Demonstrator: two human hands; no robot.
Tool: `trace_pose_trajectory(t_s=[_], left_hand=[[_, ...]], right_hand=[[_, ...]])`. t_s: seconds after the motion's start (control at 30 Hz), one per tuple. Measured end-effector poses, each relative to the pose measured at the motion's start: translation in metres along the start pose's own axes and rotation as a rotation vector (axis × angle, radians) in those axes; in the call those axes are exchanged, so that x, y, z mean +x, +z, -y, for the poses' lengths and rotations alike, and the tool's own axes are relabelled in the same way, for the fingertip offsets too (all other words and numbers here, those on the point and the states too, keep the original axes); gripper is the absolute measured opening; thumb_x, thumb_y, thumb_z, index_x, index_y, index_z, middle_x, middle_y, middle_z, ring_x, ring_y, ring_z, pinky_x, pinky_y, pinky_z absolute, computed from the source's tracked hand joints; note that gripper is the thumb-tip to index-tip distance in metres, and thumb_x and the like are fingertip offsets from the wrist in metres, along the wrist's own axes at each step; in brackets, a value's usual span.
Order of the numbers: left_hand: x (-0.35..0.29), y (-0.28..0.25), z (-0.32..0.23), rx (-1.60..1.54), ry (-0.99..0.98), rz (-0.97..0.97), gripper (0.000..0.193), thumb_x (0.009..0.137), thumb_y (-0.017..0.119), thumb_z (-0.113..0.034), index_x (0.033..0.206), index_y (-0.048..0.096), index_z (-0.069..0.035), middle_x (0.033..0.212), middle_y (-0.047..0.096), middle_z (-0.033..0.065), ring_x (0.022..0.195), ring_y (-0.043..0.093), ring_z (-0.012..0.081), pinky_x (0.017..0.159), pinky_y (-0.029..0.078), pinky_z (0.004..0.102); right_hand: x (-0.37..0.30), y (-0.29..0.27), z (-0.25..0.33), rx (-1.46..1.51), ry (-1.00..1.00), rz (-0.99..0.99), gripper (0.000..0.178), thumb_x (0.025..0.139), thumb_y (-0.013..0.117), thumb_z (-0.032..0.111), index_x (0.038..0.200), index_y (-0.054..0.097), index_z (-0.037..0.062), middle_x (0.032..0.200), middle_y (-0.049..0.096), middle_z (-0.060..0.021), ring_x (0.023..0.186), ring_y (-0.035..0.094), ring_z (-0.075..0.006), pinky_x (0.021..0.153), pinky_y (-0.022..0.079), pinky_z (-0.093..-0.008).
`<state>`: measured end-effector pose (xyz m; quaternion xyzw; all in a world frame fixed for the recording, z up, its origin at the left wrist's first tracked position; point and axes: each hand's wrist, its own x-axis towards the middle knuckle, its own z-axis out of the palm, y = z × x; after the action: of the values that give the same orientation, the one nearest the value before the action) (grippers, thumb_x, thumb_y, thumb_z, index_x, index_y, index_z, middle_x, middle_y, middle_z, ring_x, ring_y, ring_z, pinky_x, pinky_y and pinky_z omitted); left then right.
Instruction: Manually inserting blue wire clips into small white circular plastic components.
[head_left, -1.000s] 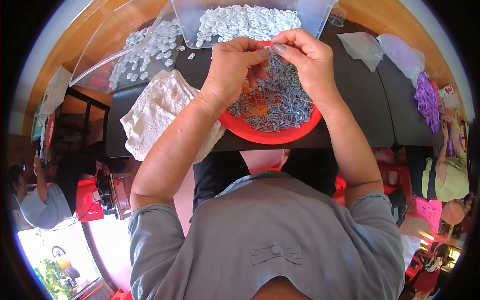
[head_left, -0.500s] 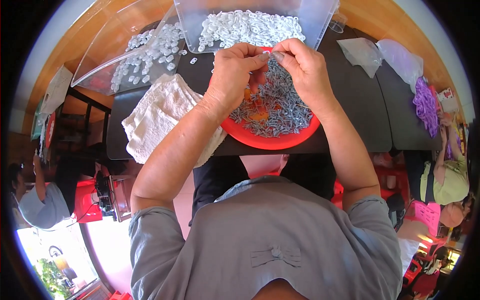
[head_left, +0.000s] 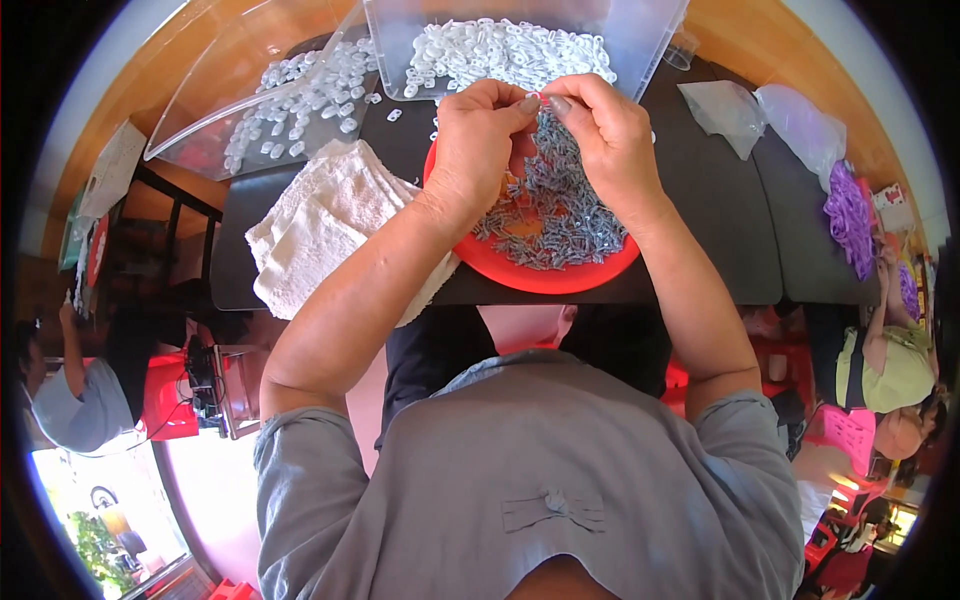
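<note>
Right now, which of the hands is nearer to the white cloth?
Left. The left hand is up and right of the white cloth; the right hand is farther right, across the gap.

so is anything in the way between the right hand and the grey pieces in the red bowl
Nothing visible: the right hand is above the red bowl, whose small grey pieces lie uncovered just below it. The white towel is off to the left.
</note>
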<state>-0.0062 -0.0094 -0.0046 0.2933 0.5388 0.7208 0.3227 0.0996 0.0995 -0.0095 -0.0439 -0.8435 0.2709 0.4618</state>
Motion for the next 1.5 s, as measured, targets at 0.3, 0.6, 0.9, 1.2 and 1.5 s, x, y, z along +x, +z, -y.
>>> trace_pose_trajectory(t_s=[0.3, 0.6, 0.9, 1.2, 1.5], left_hand=[[0.001, -0.003, 0.002, -0.001, -0.04, 0.004, 0.012, 0.089, 0.064, -0.008, 0.091, 0.061, 0.004, 0.069, 0.059, 0.0053, 0.051, 0.053, 0.0123, 0.041, 0.041, 0.0253], [0.0, 0.0, -0.001, 0.085, -0.029, 0.031, 0.009, 0.087, 0.064, -0.006, 0.086, 0.062, 0.002, 0.069, 0.059, 0.0037, 0.051, 0.053, 0.009, 0.039, 0.039, 0.0231], [-0.002, 0.002, 0.011, 0.203, 0.07, -0.037, 0.01, 0.089, 0.064, -0.008, 0.085, 0.063, 0.001, 0.066, 0.058, 0.0021, 0.051, 0.052, 0.0072, 0.037, 0.037, 0.0214], [0.004, 0.002, 0.025, 0.237, 0.232, -0.067, 0.009, 0.087, 0.065, -0.006, 0.085, 0.062, 0.002, 0.068, 0.058, 0.0025, 0.054, 0.052, 0.0085, 0.046, 0.04, 0.0228], [0.001, -0.006, 0.007, 0.011, -0.026, -0.024, 0.014, 0.089, 0.064, -0.012, 0.088, 0.062, 0.002, 0.067, 0.057, 0.0034, 0.051, 0.052, 0.0103, 0.039, 0.04, 0.0239]], right_hand=[[-0.001, -0.004, -0.003, -0.253, -0.155, 0.058, 0.016, 0.085, 0.057, -0.006, 0.099, 0.059, 0.0016, 0.088, 0.066, -0.014, 0.081, 0.067, -0.029, 0.068, 0.053, -0.0348], [-0.001, -0.007, -0.002, -0.306, -0.15, 0.091, 0.016, 0.081, 0.055, -0.008, 0.095, 0.057, 0.0007, 0.085, 0.064, -0.0157, 0.077, 0.065, -0.0333, 0.066, 0.052, -0.0379], [-0.007, 0.006, -0.002, -0.266, -0.157, 0.077, 0.018, 0.079, 0.052, -0.012, 0.093, 0.056, -0.0007, 0.082, 0.062, -0.016, 0.075, 0.065, -0.0329, 0.065, 0.052, -0.0373], [-0.008, 0.005, -0.002, -0.238, -0.194, 0.035, 0.02, 0.079, 0.054, -0.012, 0.095, 0.059, -0.0011, 0.079, 0.062, -0.0143, 0.071, 0.064, -0.0291, 0.063, 0.05, -0.0341], [-0.001, -0.002, 0.0, 0.103, 0.158, 0.099, 0.007, 0.092, 0.059, 0.006, 0.093, 0.062, 0.0, 0.072, 0.057, 0.0018, 0.067, 0.05, -0.0046, 0.06, 0.042, -0.0213]])
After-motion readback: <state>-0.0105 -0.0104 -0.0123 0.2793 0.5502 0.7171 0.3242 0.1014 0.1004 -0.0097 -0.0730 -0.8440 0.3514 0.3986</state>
